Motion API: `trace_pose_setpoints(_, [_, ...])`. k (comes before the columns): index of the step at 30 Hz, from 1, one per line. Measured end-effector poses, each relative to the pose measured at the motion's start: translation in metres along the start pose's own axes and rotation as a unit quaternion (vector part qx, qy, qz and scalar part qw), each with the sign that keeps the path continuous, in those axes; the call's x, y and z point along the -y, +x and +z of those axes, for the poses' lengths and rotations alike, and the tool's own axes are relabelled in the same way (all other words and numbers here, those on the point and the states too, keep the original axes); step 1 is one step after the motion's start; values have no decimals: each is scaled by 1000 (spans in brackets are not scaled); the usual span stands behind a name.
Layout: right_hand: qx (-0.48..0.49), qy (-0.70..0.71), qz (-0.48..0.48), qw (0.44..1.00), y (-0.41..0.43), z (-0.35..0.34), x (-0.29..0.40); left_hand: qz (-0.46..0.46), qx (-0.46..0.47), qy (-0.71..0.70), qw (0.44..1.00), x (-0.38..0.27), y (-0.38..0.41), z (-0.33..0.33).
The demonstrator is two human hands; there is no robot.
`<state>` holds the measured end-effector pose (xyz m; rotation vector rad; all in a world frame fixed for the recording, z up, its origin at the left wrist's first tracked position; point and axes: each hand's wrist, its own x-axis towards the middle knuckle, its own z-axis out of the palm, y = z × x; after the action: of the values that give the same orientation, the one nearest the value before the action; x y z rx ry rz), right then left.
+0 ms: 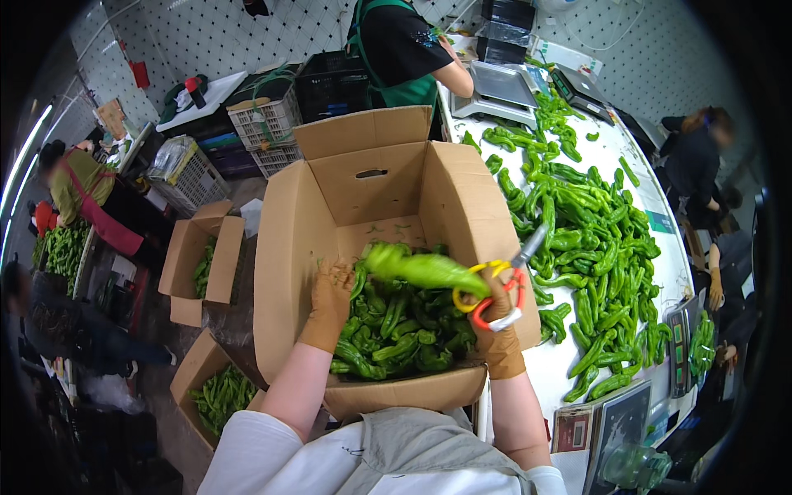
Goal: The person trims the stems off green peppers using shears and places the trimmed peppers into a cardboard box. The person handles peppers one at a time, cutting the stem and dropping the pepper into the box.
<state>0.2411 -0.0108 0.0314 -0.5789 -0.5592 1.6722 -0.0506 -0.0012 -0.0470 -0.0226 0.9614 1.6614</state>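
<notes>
An open cardboard box (pixel 288 266) stands before me with a heap of green peppers (pixel 396 328) inside. My left hand (pixel 331 297), in a brown glove, is inside the box by its left wall, fingertips beside the peppers; whether it grips one cannot be told. Also gloved, my right hand (pixel 498 328) holds scissors (pixel 523 260) with red and yellow handles, blades pointing up and right, away from the box. A motion-blurred green pepper (pixel 421 266) extends leftward from the right fingers over the heap and appears held there too.
A white table (pixel 668 272) on the right carries many loose peppers (pixel 581 229), a weighing scale (pixel 501 93) and another scale (pixel 619 427). Smaller boxes of peppers (pixel 207 266) stand on the floor at left. A person (pixel 402 55) in a green apron works ahead; others are at both sides.
</notes>
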Motion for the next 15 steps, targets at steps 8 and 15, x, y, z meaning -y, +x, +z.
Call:
trace_pose_setpoints(8, [6, 46, -9, 999, 8, -11, -14, -46, -227, 223, 947, 16, 45, -15])
trace_pose_setpoints(15, [19, -259, 16, 966, -4, 3, -31, -13, -270, 627, 731, 44, 68, -10])
